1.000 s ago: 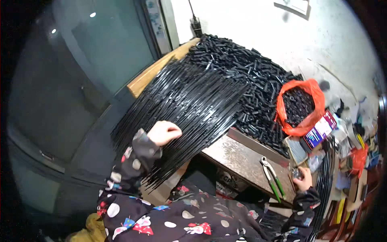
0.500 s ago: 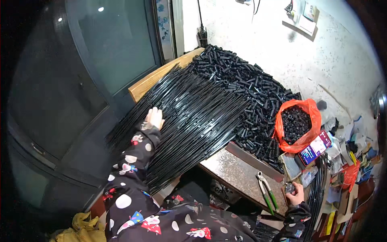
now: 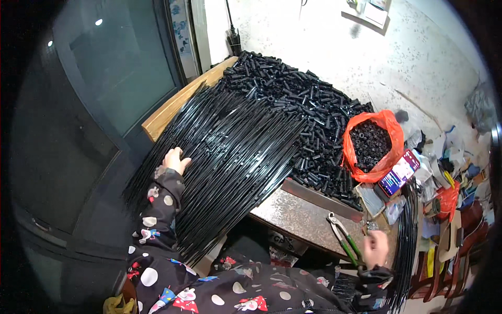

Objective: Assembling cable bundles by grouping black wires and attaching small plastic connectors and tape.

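My left hand (image 3: 177,160) rests at the left edge of a wide spread of long thin black rods (image 3: 230,152). Its fingers are apart and slightly bent, and I see nothing held in them. My right hand (image 3: 375,249) is smeared by motion over the right end of the brown speckled tabletop (image 3: 293,214), so its fingers cannot be read. Just beyond it lies a small clump of shiny bits (image 3: 372,226). Pliers with green handles (image 3: 342,238) lie immediately left of that hand.
Short black tubes (image 3: 293,99) are heaped behind the rods, held by a low strip (image 3: 321,200). A red plastic bag (image 3: 398,137) holds small black rings. A lit phone (image 3: 400,172) leans beside it. More black rods (image 3: 405,251) stand at right. A wooden board (image 3: 167,115) edges the far left.
My right hand has drawn back toward me, away from the shiny bits it was touching. My left hand stays by the rods, its fingers slightly shifted. The whole view has swung, moving things leftward.
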### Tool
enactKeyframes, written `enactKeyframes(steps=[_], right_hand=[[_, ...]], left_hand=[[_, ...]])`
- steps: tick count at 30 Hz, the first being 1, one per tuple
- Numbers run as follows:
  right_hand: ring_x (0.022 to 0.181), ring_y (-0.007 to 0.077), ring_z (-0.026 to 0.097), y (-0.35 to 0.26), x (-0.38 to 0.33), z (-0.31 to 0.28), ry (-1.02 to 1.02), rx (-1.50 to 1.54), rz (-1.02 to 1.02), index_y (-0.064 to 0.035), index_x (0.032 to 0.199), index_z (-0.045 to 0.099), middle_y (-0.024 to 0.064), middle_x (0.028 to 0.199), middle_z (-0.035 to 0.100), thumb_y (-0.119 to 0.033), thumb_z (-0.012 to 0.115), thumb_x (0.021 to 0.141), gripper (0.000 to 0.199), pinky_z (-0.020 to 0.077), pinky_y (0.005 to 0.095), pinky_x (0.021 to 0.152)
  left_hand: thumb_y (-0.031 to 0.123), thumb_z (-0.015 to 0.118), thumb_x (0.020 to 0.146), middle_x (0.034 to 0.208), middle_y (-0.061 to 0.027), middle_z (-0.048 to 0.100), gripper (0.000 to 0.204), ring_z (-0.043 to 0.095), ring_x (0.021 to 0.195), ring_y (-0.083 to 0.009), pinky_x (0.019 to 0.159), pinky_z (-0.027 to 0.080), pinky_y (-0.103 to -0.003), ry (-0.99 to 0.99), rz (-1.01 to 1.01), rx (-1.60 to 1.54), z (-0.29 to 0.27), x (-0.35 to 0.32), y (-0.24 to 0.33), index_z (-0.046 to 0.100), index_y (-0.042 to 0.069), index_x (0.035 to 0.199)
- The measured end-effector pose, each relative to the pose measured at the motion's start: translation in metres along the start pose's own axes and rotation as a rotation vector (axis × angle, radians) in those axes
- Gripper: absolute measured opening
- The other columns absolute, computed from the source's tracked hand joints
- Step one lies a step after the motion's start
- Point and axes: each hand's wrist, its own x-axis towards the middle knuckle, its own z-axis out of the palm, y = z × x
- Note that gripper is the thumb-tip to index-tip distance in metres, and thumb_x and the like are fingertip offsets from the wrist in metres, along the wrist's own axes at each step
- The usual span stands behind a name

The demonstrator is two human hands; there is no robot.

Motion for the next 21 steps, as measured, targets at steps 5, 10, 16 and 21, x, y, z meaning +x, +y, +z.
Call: enactKeyframes(steps=[5,10,16,21], right_hand=[[0.088,0.0276,0.041,-0.023,0.001,0.019,-0.288,-0.113,-0.257,-0.0057,0.085,0.051,0.0102,0.091,0.047,-0.014,0.058,0.059,0.029,0.0334,0.0342,0.075],[0.091,0.0255,0.040,-0.024,-0.001,0.047,-0.276,-0.021,-0.214,-0.0064,0.085,0.051,0.0084,0.096,0.045,-0.018,0.057,0.061,0.027,0.0332,0.0347,0.075],[0.091,0.0274,0.039,-0.024,-0.012,0.046,-0.223,0.088,-0.127,-0.0056,0.087,0.050,0.0099,0.098,0.044,-0.015,0.056,0.061,0.028,0.0324,0.0346,0.076],[0.089,0.0269,0.040,-0.028,-0.011,0.052,-0.202,0.139,-0.133,-0.0047,0.083,0.052,0.0101,0.095,0.045,-0.015,0.056,0.061,0.025,0.0332,0.0337,0.075]], left_hand=[[0.019,0.059,0.059,0.081,-0.0162,0.051,0.032,0.047,0.078,-0.0308,0.068,0.038,-0.034,0.075,0.169,-0.153,-0.002,0.029,-0.010,0.048,0.001,0.084],[0.018,0.059,0.060,0.081,-0.0163,0.049,0.033,0.046,0.078,-0.0305,0.069,0.037,-0.035,-0.249,0.125,0.176,-0.027,0.003,-0.010,0.048,-0.001,0.084],[0.014,0.054,0.065,0.074,-0.0170,0.049,0.020,0.046,0.072,-0.0325,0.062,0.037,-0.037,0.052,0.169,0.143,-0.044,0.003,0.009,0.047,-0.002,0.075],[0.018,0.048,0.070,0.072,-0.0203,0.049,0.022,0.046,0.070,-0.0361,0.057,0.037,-0.041,-0.070,0.142,0.404,-0.063,0.004,0.030,0.045,0.000,0.082]])
